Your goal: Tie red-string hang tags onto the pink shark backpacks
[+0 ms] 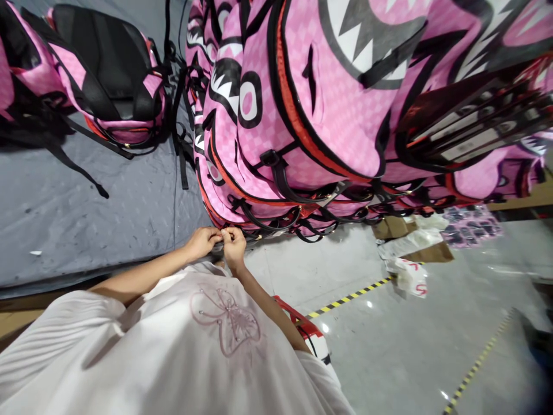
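Close in front of my body, my left hand and my right hand meet with fingertips pinched together. What sits between the fingers is too small to make out. Both hands are at the near lower corner of a pink checkered backpack with a printed shark mouth, red trim and black handle. It is part of a stack, with a larger pink backpack lying on top. Black carrying handles hang over the near side of the stack.
Left on the grey-covered table lies a pink backpack, its black padded back up. Printed tags fill an opening at right. On the floor are cardboard and plastic, yellow-black tape and a red-and-white bag.
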